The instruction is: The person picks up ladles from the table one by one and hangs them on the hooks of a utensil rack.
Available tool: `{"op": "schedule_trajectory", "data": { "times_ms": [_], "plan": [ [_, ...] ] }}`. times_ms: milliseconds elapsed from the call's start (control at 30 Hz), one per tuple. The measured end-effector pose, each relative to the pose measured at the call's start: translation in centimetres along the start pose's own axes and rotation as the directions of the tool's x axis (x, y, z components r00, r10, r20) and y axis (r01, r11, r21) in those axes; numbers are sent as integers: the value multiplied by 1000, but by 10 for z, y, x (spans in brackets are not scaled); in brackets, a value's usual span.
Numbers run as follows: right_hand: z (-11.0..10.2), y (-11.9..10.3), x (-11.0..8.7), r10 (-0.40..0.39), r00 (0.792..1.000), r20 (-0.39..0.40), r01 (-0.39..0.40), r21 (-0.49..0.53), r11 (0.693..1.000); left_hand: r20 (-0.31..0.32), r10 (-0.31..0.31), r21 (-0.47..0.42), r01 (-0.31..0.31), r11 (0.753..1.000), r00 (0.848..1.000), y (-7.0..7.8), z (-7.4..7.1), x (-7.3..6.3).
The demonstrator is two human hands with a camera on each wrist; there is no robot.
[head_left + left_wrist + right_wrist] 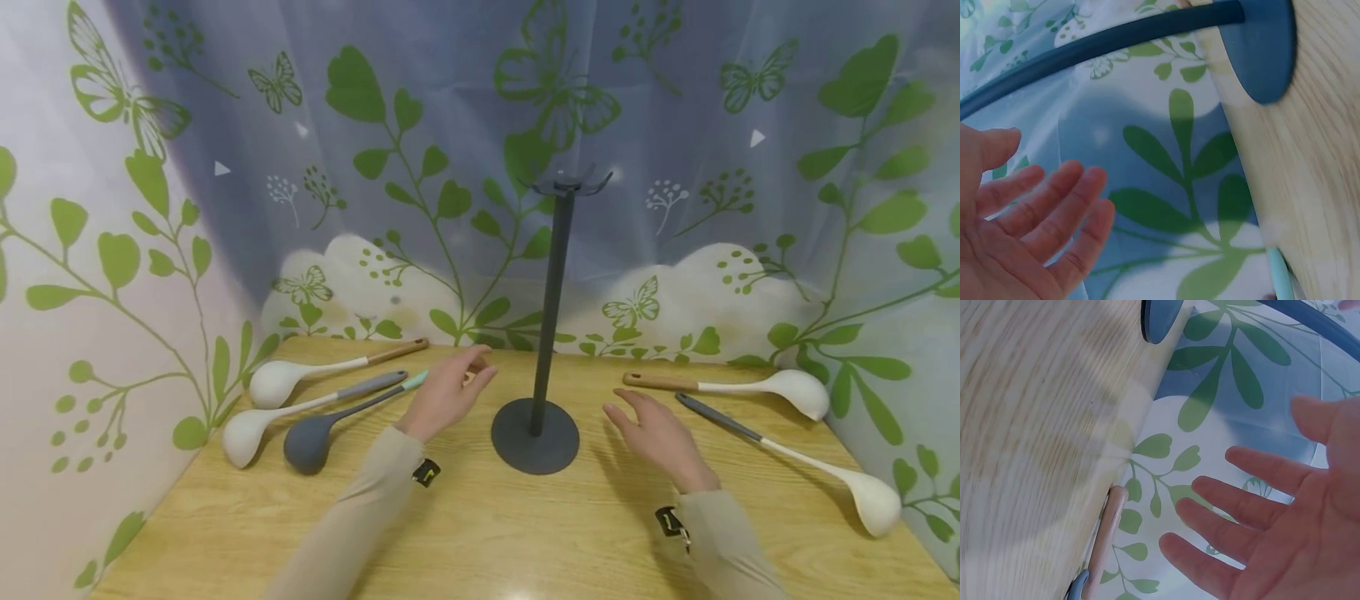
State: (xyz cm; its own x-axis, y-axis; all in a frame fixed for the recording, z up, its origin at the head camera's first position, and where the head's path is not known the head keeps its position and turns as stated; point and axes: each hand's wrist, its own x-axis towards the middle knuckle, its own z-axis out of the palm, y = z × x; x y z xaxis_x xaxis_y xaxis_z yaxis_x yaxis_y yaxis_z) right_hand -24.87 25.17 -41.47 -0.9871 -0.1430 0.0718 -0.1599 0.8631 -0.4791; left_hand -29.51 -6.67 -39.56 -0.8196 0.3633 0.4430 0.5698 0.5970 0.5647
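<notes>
- L hand point(448, 392), R hand point(660, 435): fingers loose, holding nil, either side of stand point(552, 308).
- Ladles point(307, 446): on table point(510, 533), 3 L, 2 R.
- Step: prob. pre-pickup; next move calls for gripping a handle point(662, 382).

Dark hook stand point(551, 317) upright near surface point(517, 525) back edge. Toward left edge: wood-handled white ladle point(330, 367), grey-handled white ladle point(300, 407), mint-handled dark ladle point(352, 410). Toward right edge: second wood-handled ladle point(720, 388), charcoal-handled white ladle point(780, 447). Ladles lying, bowls outward.

Left hand point(447, 395) and right hand point(662, 440) are held apart, fingers point(1238, 503) relaxed and slightly spread, the left forearm point(356, 508) and right forearm point(726, 537) behind them.
</notes>
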Motion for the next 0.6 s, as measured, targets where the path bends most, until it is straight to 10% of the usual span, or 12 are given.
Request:
{"op": "schedule_trajectory", "data": {
  "times_ms": [600],
  "plan": [
    [4,-13,3,-67,988,-141,77,66,995,-34,-225,276,226,934,974,-44,-36,-30]
  ]
}}
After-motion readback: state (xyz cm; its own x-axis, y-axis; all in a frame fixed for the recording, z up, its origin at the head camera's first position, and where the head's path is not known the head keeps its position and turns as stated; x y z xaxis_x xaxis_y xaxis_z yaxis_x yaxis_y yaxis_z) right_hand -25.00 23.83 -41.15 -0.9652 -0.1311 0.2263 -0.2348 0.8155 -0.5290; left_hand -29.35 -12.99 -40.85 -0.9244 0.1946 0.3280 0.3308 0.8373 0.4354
